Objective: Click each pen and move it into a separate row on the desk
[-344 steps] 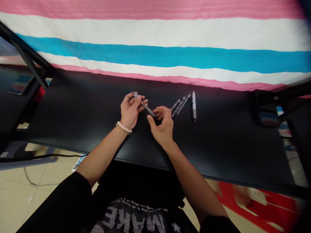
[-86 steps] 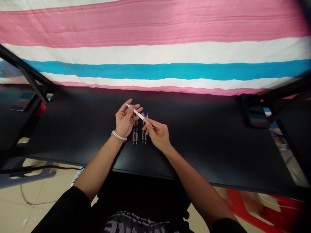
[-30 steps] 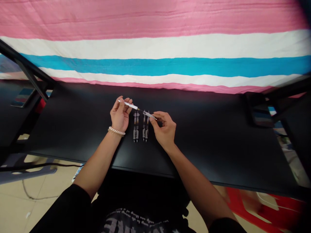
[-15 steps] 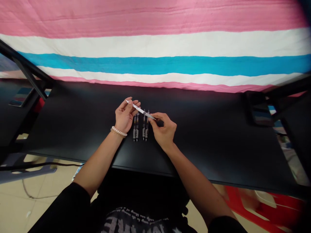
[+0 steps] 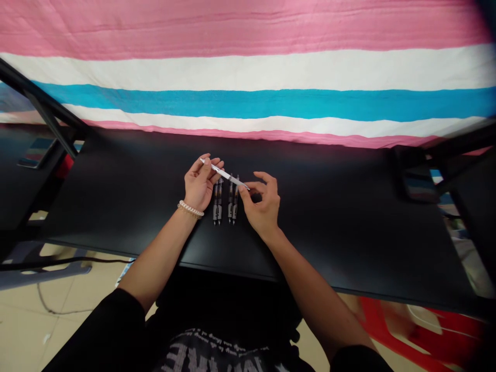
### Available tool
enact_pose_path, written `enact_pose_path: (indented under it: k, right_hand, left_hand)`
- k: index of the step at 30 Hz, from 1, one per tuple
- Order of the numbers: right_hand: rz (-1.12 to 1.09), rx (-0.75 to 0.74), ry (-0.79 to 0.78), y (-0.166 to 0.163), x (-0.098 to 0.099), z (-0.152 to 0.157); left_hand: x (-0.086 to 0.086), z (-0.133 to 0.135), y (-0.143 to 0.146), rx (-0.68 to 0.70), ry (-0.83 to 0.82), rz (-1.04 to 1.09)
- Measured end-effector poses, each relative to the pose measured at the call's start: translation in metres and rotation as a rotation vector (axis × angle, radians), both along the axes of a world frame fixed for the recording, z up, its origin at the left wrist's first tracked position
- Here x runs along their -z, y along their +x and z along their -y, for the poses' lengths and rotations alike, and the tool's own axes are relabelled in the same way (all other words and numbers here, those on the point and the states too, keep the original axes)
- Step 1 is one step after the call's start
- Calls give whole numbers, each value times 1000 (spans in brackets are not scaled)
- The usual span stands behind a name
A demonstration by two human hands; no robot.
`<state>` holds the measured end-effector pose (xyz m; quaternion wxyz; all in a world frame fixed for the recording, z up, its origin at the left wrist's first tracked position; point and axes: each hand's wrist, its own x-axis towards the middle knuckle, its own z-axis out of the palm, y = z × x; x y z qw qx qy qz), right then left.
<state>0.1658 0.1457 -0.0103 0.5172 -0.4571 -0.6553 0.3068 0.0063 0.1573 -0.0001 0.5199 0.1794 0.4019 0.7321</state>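
Closed up since one second ago: white pen (image 5: 225, 175), between both hands, its parts then apart. Table (image 5: 349, 222): black. Left hand (image 5: 198, 190): nine o'clock of that pen, pinching its barrel. Right hand (image 5: 264, 203): four o'clock, by the grey end, grip unclear. Four darker pens (image 5: 219, 207): six o'clock, paired.

The table (image 5: 329, 217) is black and smooth — a soft sheen towards its front edge. Four pens (image 5: 219, 212) lie on it in two pairs — side by side, a narrow gap between pairs, tips towards the front edge.
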Motion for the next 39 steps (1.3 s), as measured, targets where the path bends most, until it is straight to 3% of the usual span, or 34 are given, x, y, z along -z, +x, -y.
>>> enact_pose_path:
  k: [14, 25, 30, 36, 39]
  right_hand:
    - [108, 5, 87, 1, -3, 0]
    - [114, 30, 70, 1, -4, 1]
    - [99, -78, -15, 3, -5, 0]
    - [195, -116, 47, -1, -1, 3]
    - [228, -173, 133, -3, 5, 6]
  left_hand:
    - [-2, 1, 0, 9, -12, 1]
    - [-4, 2, 2, 27, -25, 10]
    - [-6, 2, 0, 47, -19, 34]
    - [-23, 5, -1, 168, 20, 254]
    - [-29, 8, -1, 163, 20, 364]
